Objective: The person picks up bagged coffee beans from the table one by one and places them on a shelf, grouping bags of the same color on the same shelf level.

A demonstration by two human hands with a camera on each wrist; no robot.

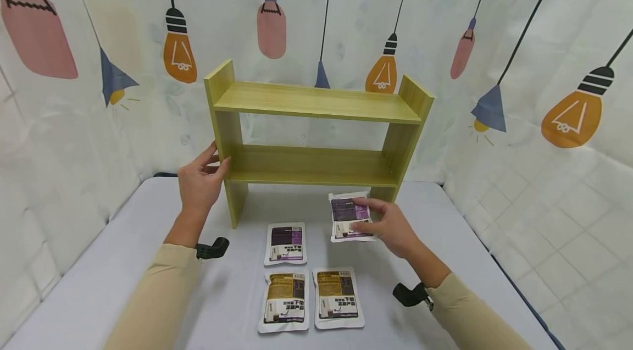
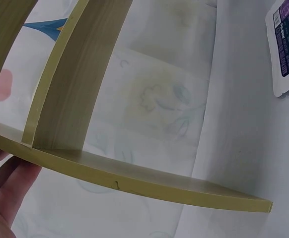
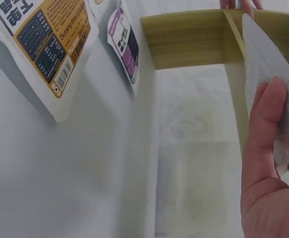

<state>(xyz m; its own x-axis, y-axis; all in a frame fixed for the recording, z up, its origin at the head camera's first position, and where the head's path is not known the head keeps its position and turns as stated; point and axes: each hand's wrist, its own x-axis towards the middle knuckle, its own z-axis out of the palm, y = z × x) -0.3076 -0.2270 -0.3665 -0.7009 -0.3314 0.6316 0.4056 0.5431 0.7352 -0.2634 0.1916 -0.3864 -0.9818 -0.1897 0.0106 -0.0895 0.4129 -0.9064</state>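
A light wooden two-tier shelf [image 1: 316, 165] stands at the back of the white table. My left hand [image 1: 201, 177] grips its left side panel, thumb in front and fingers behind; the left wrist view shows the fingers [image 2: 16, 184] around that panel [image 2: 149, 184]. In my right hand [image 1: 390, 227] is a white pouch with a purple and black label [image 1: 344, 212], pinched by its right side and raised off the table before the shelf's right leg. From the right wrist, the pouch [image 3: 268, 64] shows its plain pale back, with the fingers [image 3: 268, 114] against it.
A second purple-label pouch [image 1: 286, 244] lies flat on the table [image 1: 232, 295], in front of the shelf. Nearer me, two orange-brown-label pouches [image 1: 284, 301] [image 1: 338, 299] lie side by side. A lamp-patterned cloth [image 1: 316, 20] hangs behind and at both sides.
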